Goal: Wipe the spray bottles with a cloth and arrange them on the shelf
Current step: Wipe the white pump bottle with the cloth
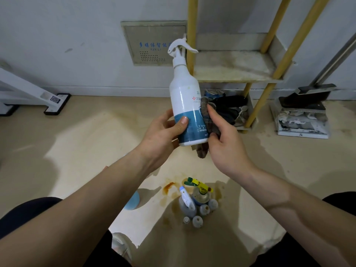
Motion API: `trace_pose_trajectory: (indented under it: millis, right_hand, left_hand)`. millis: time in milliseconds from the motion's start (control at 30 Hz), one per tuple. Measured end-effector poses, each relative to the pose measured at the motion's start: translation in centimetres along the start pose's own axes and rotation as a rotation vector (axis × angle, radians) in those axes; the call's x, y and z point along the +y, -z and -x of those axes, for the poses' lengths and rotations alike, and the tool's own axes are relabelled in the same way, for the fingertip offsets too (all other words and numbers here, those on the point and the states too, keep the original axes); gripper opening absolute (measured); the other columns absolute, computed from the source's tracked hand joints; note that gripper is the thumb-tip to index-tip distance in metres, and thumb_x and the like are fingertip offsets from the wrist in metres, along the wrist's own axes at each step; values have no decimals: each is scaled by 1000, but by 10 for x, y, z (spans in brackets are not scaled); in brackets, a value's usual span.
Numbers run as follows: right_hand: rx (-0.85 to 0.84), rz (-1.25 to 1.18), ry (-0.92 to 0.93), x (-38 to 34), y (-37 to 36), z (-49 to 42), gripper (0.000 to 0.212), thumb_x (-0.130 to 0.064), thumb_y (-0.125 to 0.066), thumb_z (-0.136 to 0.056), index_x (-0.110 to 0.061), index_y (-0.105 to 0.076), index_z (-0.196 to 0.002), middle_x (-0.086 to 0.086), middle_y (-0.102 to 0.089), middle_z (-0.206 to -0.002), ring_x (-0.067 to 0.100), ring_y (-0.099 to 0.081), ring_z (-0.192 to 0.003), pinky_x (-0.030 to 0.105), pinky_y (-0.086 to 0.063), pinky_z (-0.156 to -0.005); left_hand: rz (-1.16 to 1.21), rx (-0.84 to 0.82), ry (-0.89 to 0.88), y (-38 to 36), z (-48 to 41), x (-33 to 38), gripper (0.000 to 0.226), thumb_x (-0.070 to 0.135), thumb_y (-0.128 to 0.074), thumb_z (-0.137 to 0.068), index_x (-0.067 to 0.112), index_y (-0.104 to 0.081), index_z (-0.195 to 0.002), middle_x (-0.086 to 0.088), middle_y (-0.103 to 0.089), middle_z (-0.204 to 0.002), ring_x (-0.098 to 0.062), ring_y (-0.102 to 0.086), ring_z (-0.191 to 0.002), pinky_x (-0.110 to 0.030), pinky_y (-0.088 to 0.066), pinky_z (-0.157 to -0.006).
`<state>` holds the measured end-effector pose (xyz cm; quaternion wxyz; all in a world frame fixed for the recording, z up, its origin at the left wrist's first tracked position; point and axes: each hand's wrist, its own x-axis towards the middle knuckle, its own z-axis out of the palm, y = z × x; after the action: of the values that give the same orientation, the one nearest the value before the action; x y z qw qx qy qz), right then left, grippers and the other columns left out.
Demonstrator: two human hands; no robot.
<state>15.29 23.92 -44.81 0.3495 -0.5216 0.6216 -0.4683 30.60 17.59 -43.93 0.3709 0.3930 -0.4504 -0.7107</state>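
My left hand (163, 132) grips the lower part of a white and blue spray bottle (185, 93), held upright in mid-air with its white trigger head pointing up. My right hand (225, 139) holds a grey-brown cloth (207, 120) and presses it against the bottle's right side. On the floor below stand several small bottles, among them a sprayer with a yellow and green trigger (199, 189) and one with a white nozzle (185, 201). The shelf (235, 68) with yellow posts stands behind the bottle, its stained middle board bare.
Dark rags and clutter (229, 108) lie under the shelf's lower level. A dustpan and brush (304, 108) sit to the right against the wall. A white stand base (55, 103) is at the left. A blue round object (133, 201) lies near my left knee. Orange stains mark the floor.
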Motion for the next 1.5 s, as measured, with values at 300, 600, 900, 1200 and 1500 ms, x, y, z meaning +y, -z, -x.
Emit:
trace_pose_trajectory:
  millis: [300,600,900,1200,1500]
  right_hand:
    - [17,164,150,-12,-6,15,68,3,-42,-98,-29,-26,-157,-16,-44,-148,-1,-42,-134,16,-39,-109]
    - [132,107,191,-12,13,-13,64,2,-38,-101,-30,-30,-155,-25,-44,-144,-14,-43,-128,11,-36,-108]
    - [23,601,637,8,7,-15,56,4,-41,-92,-18,-54,-142,3,-30,-159,30,-26,-150,38,-27,-121]
    - [2,138,301,-3,7,-3,66,10,-42,-95,-28,-44,-148,-3,-50,-150,3,-47,-135,19,-40,-110]
    - [-60,13,4,9,-4,-3,68,5,-42,-98,-38,-37,-151,-7,-68,-114,3,-59,-68,19,-47,-60]
  left_hand:
    - [-248,102,-106,-1,0,-4,82,34,-84,-63,27,-39,-131,-6,-65,-122,-16,-68,-107,-25,-56,-83]
    - [-397,-2,-74,-12,5,-8,73,28,-84,-79,30,-35,-132,-4,-64,-120,-14,-67,-107,-36,-60,-87]
    - [-305,76,-51,-9,5,2,78,29,-87,-70,26,-42,-133,-9,-69,-115,-21,-73,-99,-43,-61,-84]
    - [-242,89,-56,-4,4,8,86,32,-89,-69,20,-43,-141,-8,-73,-116,-23,-74,-101,-47,-60,-86]
    - [-290,166,-70,-1,1,5,42,31,-68,-94,25,-53,-133,1,-68,-120,-18,-68,-109,-48,-58,-94]
